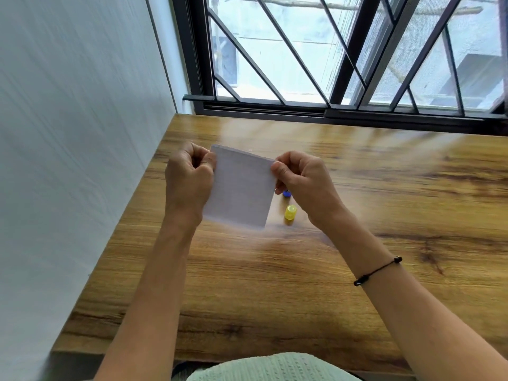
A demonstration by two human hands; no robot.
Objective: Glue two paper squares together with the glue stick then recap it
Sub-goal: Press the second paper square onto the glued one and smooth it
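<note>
— Where is the white square sheet of paper [239,188]?

— Held up above the brown wood-grain tabletop [302,270]. The left hand [189,177] pinches its left edge, fingers curled on it; the right hand [299,177] pinches the upper right edge. Each grip is clamped on the paper.

— One sheet or two?

— I cannot tell.

— And the glue?

— Just below the right grip, a small yellow plastic cap-like piece [290,213] stands on the tabletop. Beside it, a blue piece [286,193] peeks out from behind the paper's right edge, mostly hidden.
</note>
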